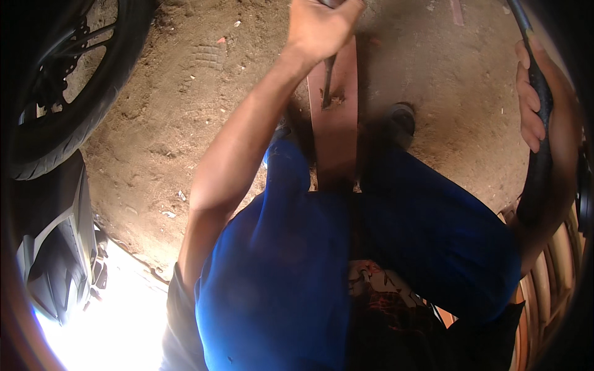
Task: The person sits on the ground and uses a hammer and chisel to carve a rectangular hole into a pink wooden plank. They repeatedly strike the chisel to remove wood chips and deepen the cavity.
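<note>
My left hand (322,31) is at the top, closed round the upper end of a dark metal chisel-like tool (329,77). The tool stands with its tip in a rough, gouged cut in a long pinkish-brown plank (333,142), which lies lengthwise between my feet. At the far right, my right hand (537,99) is raised with its fingers wrapped round a long dark bar (521,18); its far end runs out of view at the top.
A motorcycle wheel (117,74) and dark bodywork (55,247) are at the left. Sandy ground (167,123) surrounds the plank and my blue-trousered legs (272,260). Curved tan slats (550,278) show at the lower right, with bright light at the lower left.
</note>
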Motion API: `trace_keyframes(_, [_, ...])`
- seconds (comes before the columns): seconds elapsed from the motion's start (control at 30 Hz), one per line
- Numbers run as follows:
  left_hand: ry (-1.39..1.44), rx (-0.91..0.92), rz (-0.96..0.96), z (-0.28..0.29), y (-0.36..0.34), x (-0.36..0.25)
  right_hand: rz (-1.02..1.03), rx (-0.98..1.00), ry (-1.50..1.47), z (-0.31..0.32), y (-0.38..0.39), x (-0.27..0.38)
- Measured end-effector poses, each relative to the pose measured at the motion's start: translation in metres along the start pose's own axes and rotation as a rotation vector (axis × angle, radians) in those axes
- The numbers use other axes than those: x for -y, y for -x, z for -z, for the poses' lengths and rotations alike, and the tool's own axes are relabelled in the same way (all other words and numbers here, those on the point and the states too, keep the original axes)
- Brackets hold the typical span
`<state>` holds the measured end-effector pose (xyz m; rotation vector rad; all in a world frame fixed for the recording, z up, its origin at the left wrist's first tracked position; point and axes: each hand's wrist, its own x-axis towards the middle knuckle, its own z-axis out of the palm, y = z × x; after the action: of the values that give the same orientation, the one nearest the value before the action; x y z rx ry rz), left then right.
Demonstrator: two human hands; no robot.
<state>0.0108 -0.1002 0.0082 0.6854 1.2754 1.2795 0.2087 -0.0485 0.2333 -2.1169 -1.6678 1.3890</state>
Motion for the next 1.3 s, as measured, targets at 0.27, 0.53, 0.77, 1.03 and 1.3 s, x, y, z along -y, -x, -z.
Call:
trace_keyframes(0.27, [0.138,-0.074,-0.083,0.036,0.005,-0.038,-0.154,0.152,0.048,-0.008,-0.004,-0.049])
trace_keyframes(0.53, [-0.103,0.459,0.104,0.074,0.039,-0.064,-0.257,0.319,0.203,-0.033,-0.008,-0.126])
trace_keyframes(0.77, [-1.014,0.822,0.258,0.069,0.097,-0.023,-0.222,0.363,0.279,-0.035,-0.015,-0.161])
trace_keyframes(1.03, [-1.218,0.702,0.106,0.047,0.15,0.034,-0.225,0.426,0.146,-0.042,-0.024,-0.188])
trace_keyframes(1.3, [-1.183,0.725,0.049,0.053,0.147,0.04,-0.293,0.464,0.041,-0.042,-0.031,-0.191])
